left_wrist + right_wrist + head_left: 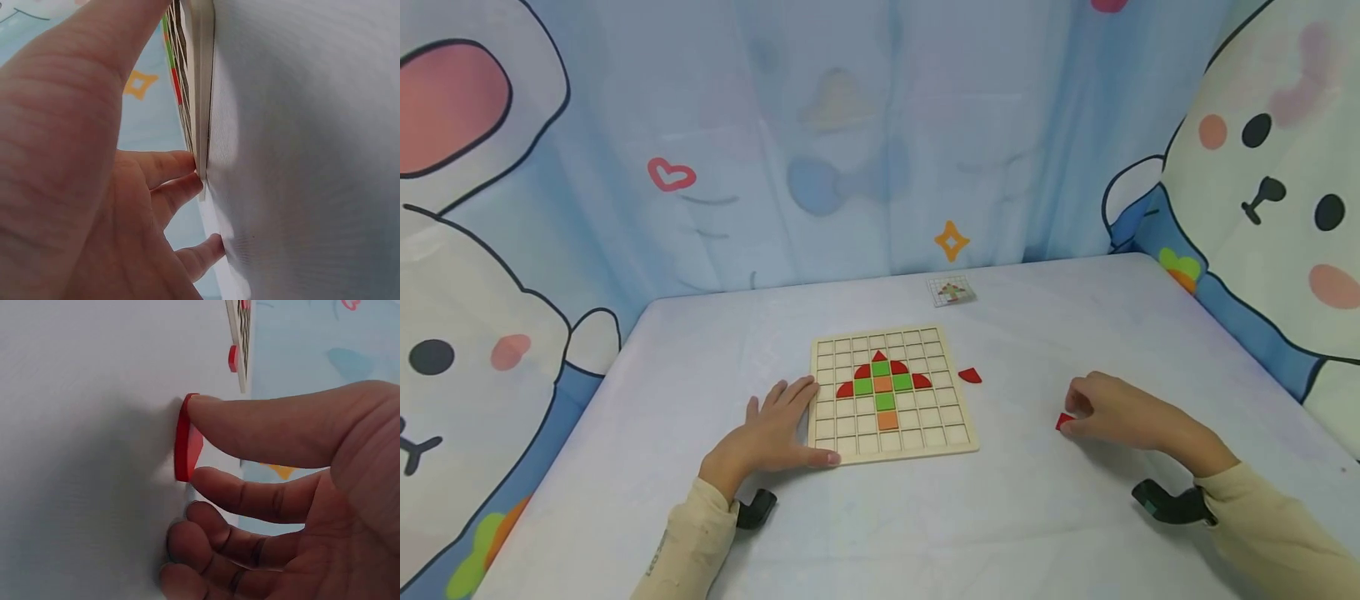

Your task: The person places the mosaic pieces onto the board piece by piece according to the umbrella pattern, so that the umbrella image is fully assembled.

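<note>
A square wooden grid board (925,442) lies on the table with red, green and orange tiles set in its cells. Against the board's left and near edges rests my left hand (767,437), fingers spread, thumb at the lower left corner. Well to the right of the board, my right hand (1112,412) pinches a red tile (182,440) between thumb and index finger. That tile is at the tabletop, and its other fingers curl loosely beside it. Just off the board's right edge lies a loose red quarter-round tile (970,376).
A small card (951,290) with a printed grid picture lies near the table's back edge. Behind the white-covered table (880,533) hangs a blue curtain (880,125) with cartoon figures. Each wrist wears a black device, the left one (756,509) close to the tabletop.
</note>
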Motion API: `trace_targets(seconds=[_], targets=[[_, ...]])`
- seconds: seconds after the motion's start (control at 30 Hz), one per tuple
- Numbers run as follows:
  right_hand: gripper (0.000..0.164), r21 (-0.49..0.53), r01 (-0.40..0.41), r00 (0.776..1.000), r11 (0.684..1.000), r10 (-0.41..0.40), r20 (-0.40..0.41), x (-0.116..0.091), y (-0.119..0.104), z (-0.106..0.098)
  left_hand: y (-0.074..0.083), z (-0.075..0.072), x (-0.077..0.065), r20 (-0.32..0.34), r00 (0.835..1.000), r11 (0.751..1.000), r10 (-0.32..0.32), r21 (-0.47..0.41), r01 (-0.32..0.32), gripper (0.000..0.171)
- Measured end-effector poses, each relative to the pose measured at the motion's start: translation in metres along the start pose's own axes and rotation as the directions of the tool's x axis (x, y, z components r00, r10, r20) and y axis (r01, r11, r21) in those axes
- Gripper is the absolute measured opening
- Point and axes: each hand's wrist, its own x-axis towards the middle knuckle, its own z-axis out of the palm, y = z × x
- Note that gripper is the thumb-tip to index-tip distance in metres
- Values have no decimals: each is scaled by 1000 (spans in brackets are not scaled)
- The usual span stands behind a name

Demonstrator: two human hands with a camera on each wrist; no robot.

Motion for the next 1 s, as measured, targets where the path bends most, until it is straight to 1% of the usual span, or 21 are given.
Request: trace_targets(seconds=[0.07, 0.17, 0.37, 0.63, 0.73, 0.87, 1.0], targets=[[26, 2, -8, 1000, 1000, 8, 1, 0, 2, 1, 0, -1, -1, -1, 1000, 1000, 0, 0, 0, 118], [24, 16, 10, 1000, 1000, -10, -7, 1, 2, 5, 0, -1, -2, 0, 1000, 1000, -1, 1, 1, 118], [23, 50, 37, 998, 998, -34, -53, 3, -5, 11, -1, -1, -1, 0, 1000, 1000, 2, 5, -2, 118], [13, 104, 66, 993, 992, -55, -107, 11, -14, 15, -4, 0, 0, -1, 1000, 1000, 13, -14, -14, 117], [12, 181, 63, 994, 981, -45, -102, 14, -19, 18, -4, 1, 0, -1, 1000, 1000, 13, -12, -13, 117], [10, 315, 44, 997, 948, -22, -72, 20, -30, 22, -4, 1, 1, 0, 1000, 1000, 8, -11, -8, 117], [10, 389, 33, 999, 921, -14, -52, 27, -39, 25, -3, 2, 1, -4, 1000, 1000, 8, -11, -8, 117]])
